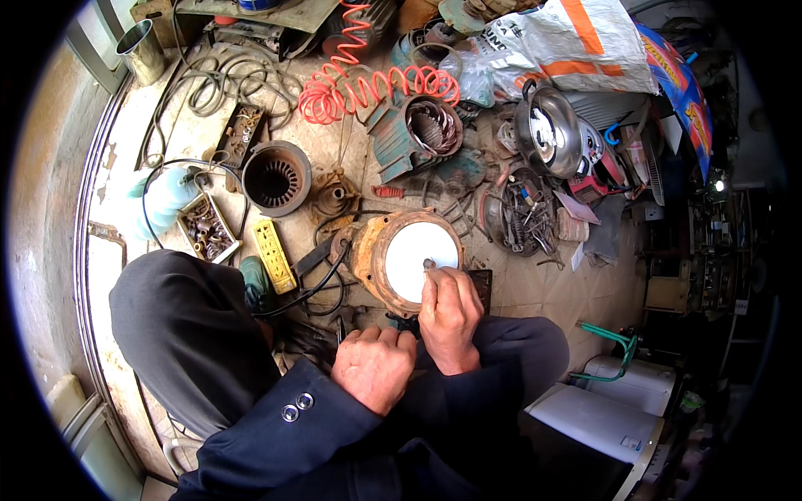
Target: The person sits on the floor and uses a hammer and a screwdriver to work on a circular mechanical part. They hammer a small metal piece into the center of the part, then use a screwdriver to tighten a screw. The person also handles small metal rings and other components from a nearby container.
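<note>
White disc (405, 260) sat in rusty housing (366, 257). Right hand (453, 313) pinched a dark piece (428, 263); for left hand (375, 367), I could not tell the grip.

Lower part of the white disc (409, 265) is covered by the right hand (451, 317), and the little dark piece (428, 264) pinched in its fingers is too small to be identified, tbh. The left hand's (376, 369) fingertips are tucked out of sight. Red coiled hose (322, 107) gets cut off up top, and the shelves (735, 284) far right are mostly swallowed by shadow.
</note>
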`<state>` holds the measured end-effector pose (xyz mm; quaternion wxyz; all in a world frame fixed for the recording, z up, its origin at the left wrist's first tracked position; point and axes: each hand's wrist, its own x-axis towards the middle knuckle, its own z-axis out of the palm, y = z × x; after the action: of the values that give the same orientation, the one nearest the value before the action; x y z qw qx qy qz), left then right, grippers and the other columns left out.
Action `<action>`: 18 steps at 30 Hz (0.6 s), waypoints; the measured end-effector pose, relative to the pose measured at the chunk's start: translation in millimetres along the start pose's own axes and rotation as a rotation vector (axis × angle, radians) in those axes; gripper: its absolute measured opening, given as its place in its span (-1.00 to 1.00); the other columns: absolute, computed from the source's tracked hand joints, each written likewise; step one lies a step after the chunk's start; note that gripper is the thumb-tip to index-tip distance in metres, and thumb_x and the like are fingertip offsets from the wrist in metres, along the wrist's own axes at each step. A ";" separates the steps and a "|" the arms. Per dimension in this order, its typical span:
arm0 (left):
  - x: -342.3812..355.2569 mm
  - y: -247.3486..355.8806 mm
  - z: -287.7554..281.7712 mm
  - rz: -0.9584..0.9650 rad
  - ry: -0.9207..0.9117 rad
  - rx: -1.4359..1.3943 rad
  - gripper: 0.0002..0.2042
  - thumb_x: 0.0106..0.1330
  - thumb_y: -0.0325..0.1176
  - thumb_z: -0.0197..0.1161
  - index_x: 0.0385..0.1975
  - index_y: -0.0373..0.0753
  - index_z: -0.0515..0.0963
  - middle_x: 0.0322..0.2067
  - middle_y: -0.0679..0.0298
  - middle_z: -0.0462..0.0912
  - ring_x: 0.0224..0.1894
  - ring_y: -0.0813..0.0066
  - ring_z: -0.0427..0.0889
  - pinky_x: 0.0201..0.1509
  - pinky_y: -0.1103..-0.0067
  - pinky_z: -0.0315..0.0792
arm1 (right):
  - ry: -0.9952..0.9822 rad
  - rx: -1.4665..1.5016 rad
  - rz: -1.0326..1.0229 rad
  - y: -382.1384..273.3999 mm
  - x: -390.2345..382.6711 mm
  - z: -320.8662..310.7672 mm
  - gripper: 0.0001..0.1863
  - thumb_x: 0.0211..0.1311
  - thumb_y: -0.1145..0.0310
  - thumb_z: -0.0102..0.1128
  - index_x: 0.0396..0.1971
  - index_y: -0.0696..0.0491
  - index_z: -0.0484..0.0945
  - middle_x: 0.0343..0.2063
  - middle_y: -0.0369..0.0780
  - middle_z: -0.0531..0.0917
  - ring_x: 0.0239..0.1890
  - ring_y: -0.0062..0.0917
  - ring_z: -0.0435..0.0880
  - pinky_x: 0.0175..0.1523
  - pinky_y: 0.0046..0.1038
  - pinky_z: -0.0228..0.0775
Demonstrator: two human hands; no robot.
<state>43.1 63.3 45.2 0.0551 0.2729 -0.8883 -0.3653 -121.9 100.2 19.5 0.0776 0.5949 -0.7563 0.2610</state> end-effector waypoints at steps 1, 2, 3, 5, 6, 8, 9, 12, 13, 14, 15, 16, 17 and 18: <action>0.2 -0.4 0.3 0.001 0.001 -0.004 -0.76 0.24 -0.20 0.40 -0.35 -0.23 0.56 -0.38 0.17 0.67 -0.27 0.16 0.70 -0.15 0.31 0.58 | -0.001 -0.001 -0.001 -0.1 0.0 0.3 -0.84 0.20 0.69 0.33 -0.23 0.22 0.62 -0.28 -0.06 0.69 -0.25 -0.14 0.72 -0.14 -0.23 0.59; 0.4 -0.6 -0.1 0.001 0.002 -0.004 -0.76 0.24 -0.21 0.40 -0.35 -0.23 0.56 -0.38 0.17 0.66 -0.27 0.16 0.70 -0.15 0.31 0.57 | -0.001 -0.003 -0.004 -0.2 0.4 0.2 -0.84 0.20 0.70 0.33 -0.23 0.22 0.62 -0.28 -0.06 0.69 -0.25 -0.14 0.72 -0.14 -0.23 0.59; 0.5 -0.7 -0.5 0.001 0.002 -0.003 -0.77 0.23 -0.21 0.40 -0.35 -0.23 0.56 -0.37 0.17 0.66 -0.27 0.16 0.70 -0.14 0.31 0.57 | -0.002 -0.005 -0.006 -0.1 0.6 0.3 -0.83 0.20 0.70 0.33 -0.23 0.22 0.62 -0.28 -0.06 0.69 -0.25 -0.14 0.72 -0.14 -0.22 0.59; 0.5 -0.5 -1.1 0.002 0.002 -0.002 -0.77 0.23 -0.21 0.40 -0.35 -0.23 0.56 -0.37 0.18 0.66 -0.27 0.16 0.70 -0.14 0.32 0.57 | -0.010 -0.011 -0.013 1.1 0.8 0.2 -0.83 0.19 0.70 0.33 -0.22 0.22 0.62 -0.27 -0.06 0.69 -0.24 -0.14 0.72 -0.13 -0.23 0.59; 0.5 -0.3 -1.3 0.003 0.001 -0.002 -0.77 0.23 -0.22 0.40 -0.35 -0.23 0.56 -0.37 0.18 0.66 -0.27 0.17 0.70 -0.14 0.32 0.57 | -0.013 -0.014 -0.016 1.6 0.8 -0.1 -0.82 0.19 0.70 0.33 -0.22 0.22 0.62 -0.27 -0.06 0.69 -0.24 -0.14 0.72 -0.13 -0.23 0.59; 0.5 -0.4 -1.1 0.004 0.000 0.001 -0.77 0.23 -0.22 0.41 -0.35 -0.23 0.56 -0.37 0.18 0.66 -0.27 0.17 0.70 -0.14 0.32 0.57 | -0.017 -0.015 -0.015 2.0 0.3 0.0 -0.82 0.19 0.70 0.33 -0.22 0.22 0.62 -0.27 -0.07 0.69 -0.24 -0.14 0.72 -0.13 -0.23 0.59; 0.4 -0.7 -0.8 0.004 0.001 0.002 -0.77 0.22 -0.22 0.41 -0.35 -0.23 0.56 -0.37 0.18 0.66 -0.27 0.17 0.70 -0.14 0.32 0.56 | -0.019 -0.014 -0.015 2.2 0.1 0.5 -0.82 0.19 0.70 0.33 -0.22 0.22 0.62 -0.27 -0.07 0.69 -0.24 -0.14 0.72 -0.13 -0.23 0.59; 0.3 -1.1 -0.5 0.003 -0.001 0.005 -0.77 0.22 -0.23 0.41 -0.35 -0.23 0.56 -0.37 0.18 0.66 -0.27 0.17 0.70 -0.13 0.33 0.56 | -0.025 -0.010 -0.017 2.5 0.4 0.7 -0.82 0.19 0.70 0.32 -0.21 0.21 0.62 -0.26 -0.07 0.70 -0.23 -0.14 0.73 -0.12 -0.23 0.60; 0.3 -1.0 -0.6 0.002 -0.002 0.005 -0.77 0.21 -0.23 0.41 -0.35 -0.23 0.56 -0.37 0.18 0.66 -0.27 0.17 0.70 -0.13 0.33 0.56 | -0.022 -0.007 -0.011 2.1 0.6 0.3 -0.82 0.19 0.70 0.33 -0.21 0.21 0.63 -0.26 -0.07 0.70 -0.23 -0.15 0.73 -0.12 -0.23 0.60; 0.3 -0.9 -0.4 0.001 -0.004 0.005 -0.78 0.21 -0.24 0.41 -0.35 -0.23 0.56 -0.37 0.18 0.65 -0.27 0.17 0.70 -0.14 0.33 0.55 | -0.020 -0.005 -0.004 1.7 0.3 -0.1 -0.82 0.19 0.70 0.33 -0.22 0.21 0.63 -0.26 -0.08 0.70 -0.23 -0.15 0.73 -0.11 -0.23 0.60; 0.4 -0.7 -0.4 0.000 -0.006 0.004 -0.78 0.21 -0.24 0.41 -0.35 -0.23 0.56 -0.37 0.19 0.65 -0.27 0.17 0.70 -0.14 0.32 0.55 | -0.017 -0.003 0.003 1.5 0.0 -0.3 -0.82 0.19 0.70 0.34 -0.22 0.21 0.64 -0.27 -0.08 0.71 -0.23 -0.16 0.73 -0.11 -0.23 0.60; 0.5 -0.5 -0.2 -0.001 -0.008 0.004 -0.78 0.21 -0.24 0.41 -0.35 -0.23 0.56 -0.37 0.19 0.65 -0.27 0.18 0.69 -0.14 0.32 0.55 | 0.000 0.007 0.015 1.7 -0.6 0.2 -0.83 0.19 0.69 0.35 -0.22 0.21 0.65 -0.27 -0.08 0.72 -0.23 -0.16 0.74 -0.11 -0.24 0.60; 0.6 -0.4 0.3 0.011 0.031 0.013 -0.83 0.18 -0.29 0.36 -0.40 -0.21 0.56 -0.40 0.21 0.65 -0.30 0.22 0.70 -0.18 0.35 0.55 | 0.017 0.017 0.026 1.8 -1.2 1.1 -0.83 0.18 0.68 0.36 -0.23 0.20 0.66 -0.28 -0.08 0.72 -0.24 -0.17 0.74 -0.11 -0.25 0.60; 1.0 -0.3 1.0 0.022 0.071 0.023 -0.89 0.15 -0.33 0.32 -0.45 -0.20 0.55 -0.43 0.23 0.65 -0.33 0.27 0.70 -0.22 0.38 0.55 | 0.035 0.027 0.037 2.0 -1.7 1.8 -0.84 0.18 0.67 0.37 -0.24 0.20 0.67 -0.28 -0.09 0.73 -0.24 -0.18 0.74 -0.11 -0.26 0.61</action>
<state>42.0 63.3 44.2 0.0876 0.2765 -0.8928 -0.3446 -122.9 101.1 16.6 0.0779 0.5773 -0.7620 0.2829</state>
